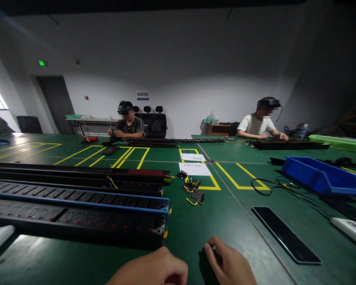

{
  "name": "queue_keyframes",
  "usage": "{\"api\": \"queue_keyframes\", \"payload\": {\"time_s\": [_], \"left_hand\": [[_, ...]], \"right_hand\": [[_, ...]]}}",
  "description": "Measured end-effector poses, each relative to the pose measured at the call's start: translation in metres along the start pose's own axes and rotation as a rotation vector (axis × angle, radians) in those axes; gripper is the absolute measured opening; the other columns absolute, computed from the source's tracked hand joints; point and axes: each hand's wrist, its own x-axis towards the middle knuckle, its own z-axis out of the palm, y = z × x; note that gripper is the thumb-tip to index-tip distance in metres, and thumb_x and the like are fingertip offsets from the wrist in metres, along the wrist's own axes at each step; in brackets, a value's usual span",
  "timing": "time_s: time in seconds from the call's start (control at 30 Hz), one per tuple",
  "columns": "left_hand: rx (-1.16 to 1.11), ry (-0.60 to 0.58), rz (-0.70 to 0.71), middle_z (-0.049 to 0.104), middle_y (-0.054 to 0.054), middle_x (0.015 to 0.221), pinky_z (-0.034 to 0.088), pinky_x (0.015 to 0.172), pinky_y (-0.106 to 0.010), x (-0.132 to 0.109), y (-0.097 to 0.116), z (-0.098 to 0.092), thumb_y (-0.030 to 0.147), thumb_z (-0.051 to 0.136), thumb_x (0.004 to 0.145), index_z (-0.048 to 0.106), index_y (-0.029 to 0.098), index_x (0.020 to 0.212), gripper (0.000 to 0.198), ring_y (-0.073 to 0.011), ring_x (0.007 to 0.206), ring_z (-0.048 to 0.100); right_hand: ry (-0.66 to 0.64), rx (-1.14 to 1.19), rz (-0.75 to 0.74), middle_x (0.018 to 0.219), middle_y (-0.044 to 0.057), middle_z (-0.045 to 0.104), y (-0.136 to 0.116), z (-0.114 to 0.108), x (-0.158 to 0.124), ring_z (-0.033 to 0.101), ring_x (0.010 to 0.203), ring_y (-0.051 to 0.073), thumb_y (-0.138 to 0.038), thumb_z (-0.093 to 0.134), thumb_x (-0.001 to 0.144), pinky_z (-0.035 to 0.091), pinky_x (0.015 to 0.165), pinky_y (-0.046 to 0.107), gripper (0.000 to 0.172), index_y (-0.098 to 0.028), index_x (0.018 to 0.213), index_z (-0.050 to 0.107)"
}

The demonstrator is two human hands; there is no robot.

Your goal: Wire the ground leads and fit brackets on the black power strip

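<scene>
My left hand [151, 269] is at the bottom edge, fingers curled under; whatever it may hold is hidden. To its right, my right hand [231, 263] rests low over the green table, fingers bent and thumb close to the index finger, nothing showing between them. Beyond my left hand lie long black socket strips with red dots, the nearest strip [106, 221] ending just behind it. A blue-edged strip [91, 200] lies behind that one. Small black brackets with yellow wires [197, 194] are scattered further back, near white paper sheets [195, 169]. Neither hand touches the strips.
A phone [286, 234] lies right of my right hand, with a blue tray [320, 176], cables and a white device [351, 230] beyond. A white object [0, 238] is at the left. Two people [130, 124] [256, 124] sit across the table [225, 213], near more strips.
</scene>
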Motion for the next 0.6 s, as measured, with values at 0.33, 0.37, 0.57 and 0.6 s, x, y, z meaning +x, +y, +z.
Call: {"api": "queue_keyframes", "payload": {"time_s": [0.33, 0.37, 0.57, 0.6], "left_hand": [[0.330, 0.778, -0.137, 0.043, 0.004, 0.064, 0.030, 0.059, -0.026, -0.025, -0.054, 0.032, 0.040, 0.040, 0.100, 0.044, 0.021, 0.072, 0.035, -0.0115, 0.058, 0.044], [0.354, 0.783, -0.135, 0.044, 0.004, 0.065, 0.030, 0.059, -0.026, -0.026, -0.057, 0.034, 0.039, 0.040, 0.100, 0.042, 0.021, 0.072, 0.033, -0.0117, 0.058, 0.044], [0.459, 0.733, -0.270, 0.052, 0.003, 0.069, 0.028, 0.062, -0.029, -0.023, -0.055, 0.039, 0.031, 0.047, 0.095, 0.042, 0.022, 0.079, 0.019, -0.0149, 0.063, 0.052], [0.479, 0.716, -0.284, 0.054, 0.002, 0.070, 0.028, 0.063, -0.030, -0.023, -0.054, 0.039, 0.030, 0.047, 0.095, 0.043, 0.022, 0.079, 0.018, -0.0158, 0.064, 0.053]], "right_hand": [[-0.014, -0.038, -0.034, 0.061, 0.002, 0.065, -0.004, -0.007, -0.007, 0.063, 0.056, 0.022, -0.052, 0.046, 0.098, 0.029, 0.055, 0.029, 0.033, -0.027, 0.081, 0.060], [-0.018, -0.051, -0.034, 0.062, 0.002, 0.065, -0.005, -0.007, -0.007, 0.063, 0.056, 0.022, -0.053, 0.045, 0.098, 0.029, 0.055, 0.029, 0.034, -0.027, 0.081, 0.060], [-0.018, -0.105, -0.025, 0.062, 0.002, 0.064, -0.010, -0.010, -0.008, 0.061, 0.056, 0.022, -0.052, 0.042, 0.099, 0.028, 0.055, 0.030, 0.035, -0.026, 0.084, 0.060], [-0.014, -0.118, -0.026, 0.062, 0.002, 0.064, -0.011, -0.011, -0.008, 0.061, 0.056, 0.022, -0.051, 0.042, 0.099, 0.028, 0.055, 0.030, 0.034, -0.026, 0.083, 0.060]]}}
